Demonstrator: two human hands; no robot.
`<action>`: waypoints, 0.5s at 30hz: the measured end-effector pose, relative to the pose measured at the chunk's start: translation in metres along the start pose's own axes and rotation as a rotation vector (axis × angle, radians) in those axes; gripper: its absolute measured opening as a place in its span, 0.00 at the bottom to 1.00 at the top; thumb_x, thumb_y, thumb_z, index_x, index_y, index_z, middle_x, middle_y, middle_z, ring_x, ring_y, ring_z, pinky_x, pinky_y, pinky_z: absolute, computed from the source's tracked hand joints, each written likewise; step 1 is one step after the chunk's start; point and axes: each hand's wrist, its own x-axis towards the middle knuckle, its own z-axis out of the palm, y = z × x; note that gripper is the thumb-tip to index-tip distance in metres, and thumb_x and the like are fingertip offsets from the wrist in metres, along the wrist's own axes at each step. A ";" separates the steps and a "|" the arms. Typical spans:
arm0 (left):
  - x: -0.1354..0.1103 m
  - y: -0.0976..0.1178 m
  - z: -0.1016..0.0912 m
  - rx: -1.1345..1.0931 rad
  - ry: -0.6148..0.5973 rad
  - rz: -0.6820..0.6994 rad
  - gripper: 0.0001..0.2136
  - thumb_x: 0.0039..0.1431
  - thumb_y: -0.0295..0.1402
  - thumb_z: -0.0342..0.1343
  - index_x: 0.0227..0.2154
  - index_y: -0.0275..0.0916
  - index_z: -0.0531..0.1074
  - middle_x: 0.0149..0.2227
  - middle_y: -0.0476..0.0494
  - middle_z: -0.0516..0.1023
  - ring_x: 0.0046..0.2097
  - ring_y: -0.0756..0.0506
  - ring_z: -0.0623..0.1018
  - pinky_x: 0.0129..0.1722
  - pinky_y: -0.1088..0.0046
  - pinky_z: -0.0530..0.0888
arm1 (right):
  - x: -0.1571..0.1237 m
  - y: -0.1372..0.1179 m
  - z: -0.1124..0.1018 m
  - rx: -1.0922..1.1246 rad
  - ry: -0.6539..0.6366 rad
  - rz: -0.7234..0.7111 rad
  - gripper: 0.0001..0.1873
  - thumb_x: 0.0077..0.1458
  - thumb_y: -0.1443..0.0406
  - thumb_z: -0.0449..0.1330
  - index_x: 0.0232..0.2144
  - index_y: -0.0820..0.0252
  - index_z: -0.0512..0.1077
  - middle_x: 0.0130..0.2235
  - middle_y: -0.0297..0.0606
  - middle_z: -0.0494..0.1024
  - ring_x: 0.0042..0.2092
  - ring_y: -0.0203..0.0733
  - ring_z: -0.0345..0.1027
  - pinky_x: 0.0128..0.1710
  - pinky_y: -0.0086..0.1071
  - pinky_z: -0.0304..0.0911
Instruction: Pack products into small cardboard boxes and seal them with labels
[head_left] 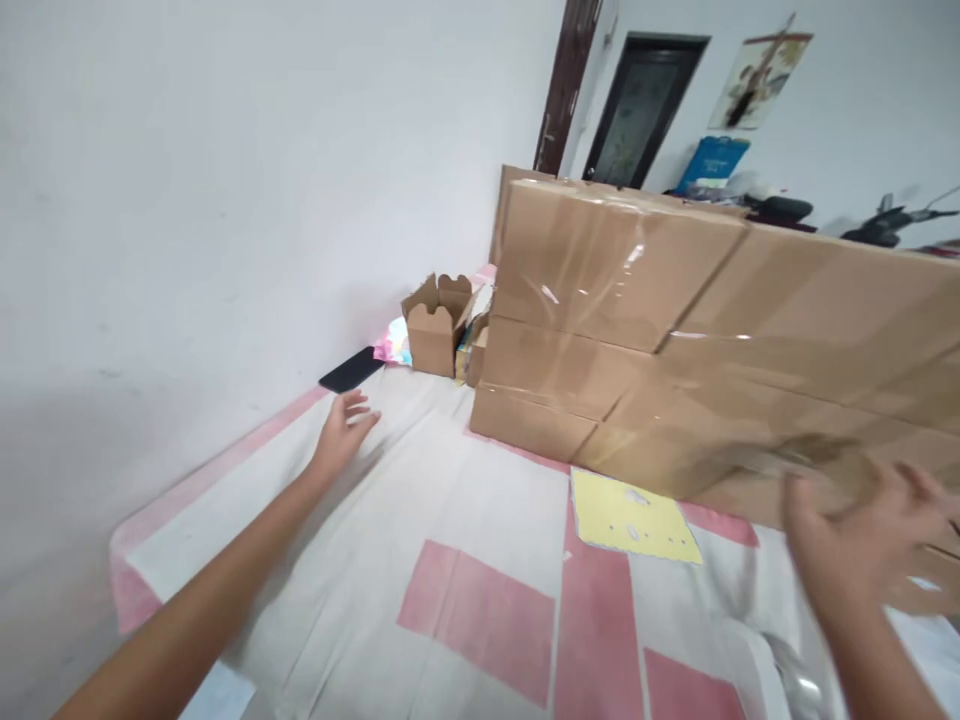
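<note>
My left hand reaches over the white and pink cloth, its fingers apart and holding nothing. A flat black phone-like slab lies just beyond those fingertips, against the wall. Blurred by motion, my right hand is raised at the right, thumb and fingers spread apart. A smeared brownish, partly see-through shape shows beside its thumb; I cannot make out what it is. Behind that hand stands a large taped cardboard panel. A yellow sheet with small marks lies at the panel's foot.
A small open cardboard box stands by the wall, with a colourful packet beside it. A shiny rounded object sits at the lower right. The white wall bounds the left. A dark-framed door is in the background.
</note>
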 end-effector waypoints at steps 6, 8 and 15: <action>0.119 -0.005 0.030 0.346 -0.060 0.165 0.40 0.49 0.30 0.64 0.67 0.39 0.61 0.75 0.31 0.50 0.75 0.26 0.49 0.72 0.45 0.50 | 0.013 -0.123 0.244 0.291 -0.221 -0.129 0.33 0.60 0.61 0.59 0.67 0.57 0.62 0.69 0.53 0.62 0.71 0.57 0.55 0.67 0.55 0.58; 0.139 0.000 0.050 0.411 -0.075 0.172 0.42 0.48 0.28 0.65 0.69 0.42 0.61 0.76 0.33 0.45 0.75 0.23 0.43 0.71 0.41 0.46 | 0.031 -0.143 0.318 0.405 -0.259 -0.014 0.39 0.59 0.60 0.58 0.70 0.62 0.55 0.73 0.56 0.55 0.74 0.56 0.49 0.69 0.54 0.55; 0.172 -0.010 0.077 0.270 -0.068 0.107 0.46 0.47 0.32 0.68 0.71 0.48 0.57 0.77 0.35 0.41 0.73 0.23 0.54 0.69 0.46 0.59 | 0.111 -0.154 0.441 0.769 -0.009 0.492 0.50 0.58 0.53 0.54 0.74 0.62 0.38 0.76 0.51 0.40 0.76 0.51 0.40 0.73 0.50 0.44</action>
